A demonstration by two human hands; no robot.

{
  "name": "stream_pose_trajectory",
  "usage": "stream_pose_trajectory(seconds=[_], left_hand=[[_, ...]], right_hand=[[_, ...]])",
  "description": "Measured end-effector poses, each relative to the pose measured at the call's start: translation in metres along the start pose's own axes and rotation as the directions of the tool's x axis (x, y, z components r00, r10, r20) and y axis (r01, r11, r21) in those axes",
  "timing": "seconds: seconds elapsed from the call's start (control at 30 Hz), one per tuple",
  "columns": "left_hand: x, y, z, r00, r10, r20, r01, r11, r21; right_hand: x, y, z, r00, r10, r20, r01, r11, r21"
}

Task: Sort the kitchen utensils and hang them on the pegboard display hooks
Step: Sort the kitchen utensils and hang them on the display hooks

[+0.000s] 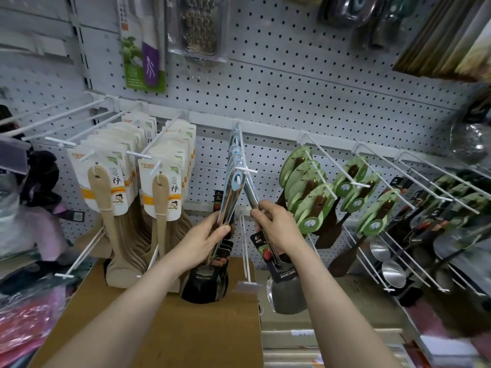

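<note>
Gripping a bunch of steel utensils [233, 187] that hangs from the centre hook [245, 171] of the pegboard [292, 88], the left hand [204, 240] has its fingers and thumb curled round their handles just below that hook. The right hand [276, 227] grasps the handle of one separate steel turner [289, 301], whose top end slants up to just beside the hook's tip while its blade hangs below and to the right. How many utensils make up the bunch cannot be counted, though several blue-ringed hanging holes are stacked along the hook. Black labels on the steel pieces carry white lettering that starts "HONG"; the rest is too small to read. Left of the centre hook, two hooks hold pale wooden spoons [102, 192] on white and orange cards printed with Chinese characters. Right of it, dark wooden spatulas [313, 203] on green round-edged cards fill further hooks, four cards on the nearest one. Below the centre hook lies a brown cardboard surface [159, 328]. Above it hangs one knife in a green and purple pack [144, 49].
</note>
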State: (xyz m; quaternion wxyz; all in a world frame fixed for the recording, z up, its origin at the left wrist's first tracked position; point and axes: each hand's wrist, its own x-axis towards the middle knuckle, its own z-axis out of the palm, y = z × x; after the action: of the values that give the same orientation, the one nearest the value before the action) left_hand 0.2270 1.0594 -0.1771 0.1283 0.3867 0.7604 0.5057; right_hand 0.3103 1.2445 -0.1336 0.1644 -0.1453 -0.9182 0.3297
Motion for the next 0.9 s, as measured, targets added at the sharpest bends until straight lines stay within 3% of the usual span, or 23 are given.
stream_pose_trajectory(seconds=[0.67, 0.9], left_hand=[[-0.007, 0.013, -0.005, 1.000, -0.013, 0.010, 0.013, 1.000, 0.000], [-0.014, 0.025, -0.007, 1.000, -0.001, 0.028, 0.001, 1.000, -0.009]], right_hand=[[0.004, 0.003, -0.005, 0.998, -0.021, 0.053, 0.018, 0.998, 0.063], [0.003, -0.002, -0.004, 0.995, -0.016, 0.096, -0.001, 0.985, 0.174]])
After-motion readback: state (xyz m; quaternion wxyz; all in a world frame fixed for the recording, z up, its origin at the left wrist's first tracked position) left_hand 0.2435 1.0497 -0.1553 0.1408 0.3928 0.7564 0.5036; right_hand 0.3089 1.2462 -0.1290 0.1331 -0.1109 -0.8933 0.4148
